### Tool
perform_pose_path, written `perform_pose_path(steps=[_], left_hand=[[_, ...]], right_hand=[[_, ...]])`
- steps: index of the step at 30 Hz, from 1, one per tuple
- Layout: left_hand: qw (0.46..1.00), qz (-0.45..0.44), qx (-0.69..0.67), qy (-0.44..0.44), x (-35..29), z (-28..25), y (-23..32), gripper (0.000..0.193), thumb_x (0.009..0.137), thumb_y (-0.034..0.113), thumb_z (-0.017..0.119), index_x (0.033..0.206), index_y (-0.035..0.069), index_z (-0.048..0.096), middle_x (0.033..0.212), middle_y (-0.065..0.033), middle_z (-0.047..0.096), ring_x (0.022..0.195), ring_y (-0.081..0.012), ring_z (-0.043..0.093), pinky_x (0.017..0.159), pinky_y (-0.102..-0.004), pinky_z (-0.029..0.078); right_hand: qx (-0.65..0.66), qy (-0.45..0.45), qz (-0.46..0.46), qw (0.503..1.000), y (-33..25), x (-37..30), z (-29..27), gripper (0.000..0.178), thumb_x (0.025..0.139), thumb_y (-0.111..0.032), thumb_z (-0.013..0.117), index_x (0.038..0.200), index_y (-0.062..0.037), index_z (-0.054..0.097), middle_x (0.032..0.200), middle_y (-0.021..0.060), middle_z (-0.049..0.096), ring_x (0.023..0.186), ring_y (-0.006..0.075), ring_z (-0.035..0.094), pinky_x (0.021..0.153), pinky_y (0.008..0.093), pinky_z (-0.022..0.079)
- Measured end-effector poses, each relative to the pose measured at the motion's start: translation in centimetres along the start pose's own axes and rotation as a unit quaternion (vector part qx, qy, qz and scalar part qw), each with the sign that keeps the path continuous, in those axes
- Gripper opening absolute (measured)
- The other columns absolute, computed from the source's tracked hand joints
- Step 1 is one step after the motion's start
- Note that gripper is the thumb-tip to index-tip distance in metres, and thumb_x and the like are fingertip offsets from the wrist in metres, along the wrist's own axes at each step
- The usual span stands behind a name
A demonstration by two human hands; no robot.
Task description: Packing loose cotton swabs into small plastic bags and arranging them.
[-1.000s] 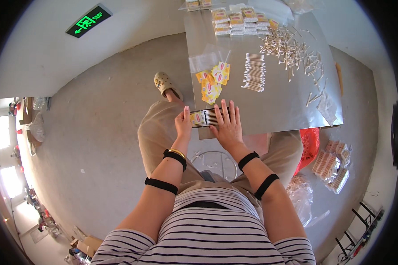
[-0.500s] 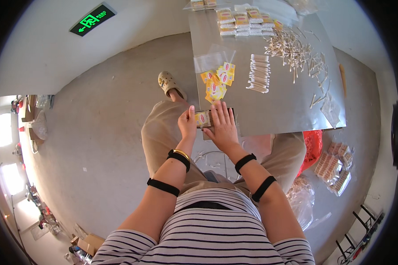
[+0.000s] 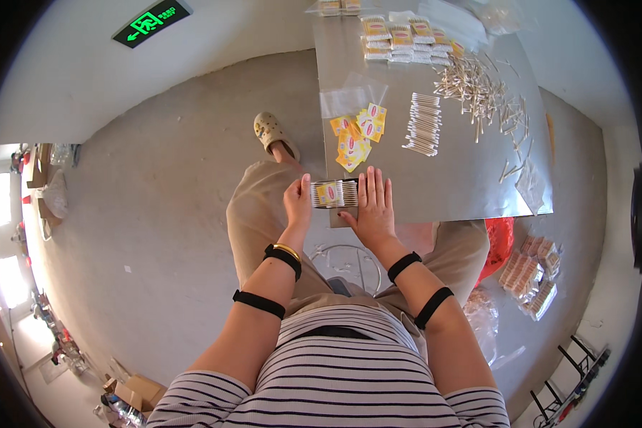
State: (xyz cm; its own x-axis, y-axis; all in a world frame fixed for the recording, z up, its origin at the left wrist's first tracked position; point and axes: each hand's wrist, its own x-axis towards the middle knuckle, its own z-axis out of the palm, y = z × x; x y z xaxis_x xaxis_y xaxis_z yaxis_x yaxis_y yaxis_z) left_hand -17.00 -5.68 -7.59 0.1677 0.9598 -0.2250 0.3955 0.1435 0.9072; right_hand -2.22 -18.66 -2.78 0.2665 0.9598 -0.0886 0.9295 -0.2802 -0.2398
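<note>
My left hand [image 3: 297, 203] is closed on the left end of a small pack of cotton swabs [image 3: 346, 192] at the table's near left corner. The swabs lie side by side in a dark-edged holder, a yellow card [image 3: 326, 193] on top of them. At the pack's right end rests my right hand [image 3: 375, 214], palm down with fingers stretched out; whether it presses on the pack I cannot tell. Just beyond lie several loose yellow cards [image 3: 353, 146], with clear plastic bags [image 3: 342, 102] behind them.
On the metal table [image 3: 471, 185] are a row of cotton swabs [image 3: 423, 125], a loose heap of swabs [image 3: 474, 85] and stacked finished packs [image 3: 399, 36] at the far edge. A red bag [image 3: 499, 246] and bundled packs [image 3: 524, 271] sit on the floor at the right.
My right hand has slid right, off the top of the pack, uncovering more swabs. My left hand keeps its hold. The view has shifted slightly.
</note>
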Motion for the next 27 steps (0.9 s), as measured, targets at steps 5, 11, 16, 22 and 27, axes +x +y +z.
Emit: perform_pose_path(steps=[5,11,16,22,27], left_hand=[[0.999,0.006,0.031,-0.009,-0.1,0.1,0.6,0.051,0.105,0.037,0.057,0.071,0.002,0.045,0.065,-0.0012,0.036,0.065,-0.0109,0.035,0.058,-0.0334,0.035],[0.999,0.02,0.045,-0.018,-0.1,0.7,0.8,0.049,0.105,0.035,0.057,0.072,0.001,0.045,0.065,-0.005,0.037,0.065,-0.0129,0.035,0.058,-0.0355,0.036],[0.998,0.053,0.033,-0.003,-0.1,1.3,0.7,0.049,0.104,0.038,0.057,0.076,-0.001,0.051,0.064,-0.0139,0.042,0.061,-0.0199,0.039,0.059,-0.0395,0.04],[0.999,-0.035,0.01,-0.006,-0.3,0.8,1.0,0.046,0.103,0.035,0.058,0.076,-0.002,0.052,0.065,-0.0112,0.045,0.065,-0.0169,0.042,0.063,-0.0393,0.042],[0.994,-0.069,0.005,0.083,1.4,-2.6,-0.1,0.04,0.105,0.035,0.057,0.079,0.004,0.059,0.071,0.0026,0.051,0.069,-0.0074,0.044,0.062,-0.0291,0.04]], right_hand=[[0.0,-0.009,0.006,1.0,-0.6,0.2,0.6,0.105,0.09,-0.061,0.06,0.157,0.0078,0.017,0.167,0.0267,0.01,0.154,0.0456,0.008,0.124,0.0581,0.009],[-0.017,-0.005,-0.01,1.0,-1.5,0.5,0.4,0.104,0.09,-0.064,0.058,0.159,0.0029,0.02,0.168,0.0239,0.009,0.152,0.0528,0.006,0.123,0.0621,0.009],[-0.022,0.007,-0.009,1.0,-1.4,0.5,0.5,0.103,0.088,-0.066,0.059,0.159,-0.0007,0.023,0.168,0.0206,0.01,0.151,0.0547,0.006,0.122,0.0649,0.009],[0.114,0.023,-0.017,0.993,0.8,-0.1,0.3,0.081,0.099,-0.051,0.052,0.157,-0.0001,0.028,0.167,0.0195,0.018,0.153,0.0477,0.008,0.124,0.0581,0.012],[0.231,0.144,0.074,0.96,6.5,-0.3,-2.5,0.056,0.09,-0.024,0.068,0.14,-0.0062,0.051,0.146,0.0158,0.046,0.135,0.0388,0.042,0.113,0.0494,0.034]])
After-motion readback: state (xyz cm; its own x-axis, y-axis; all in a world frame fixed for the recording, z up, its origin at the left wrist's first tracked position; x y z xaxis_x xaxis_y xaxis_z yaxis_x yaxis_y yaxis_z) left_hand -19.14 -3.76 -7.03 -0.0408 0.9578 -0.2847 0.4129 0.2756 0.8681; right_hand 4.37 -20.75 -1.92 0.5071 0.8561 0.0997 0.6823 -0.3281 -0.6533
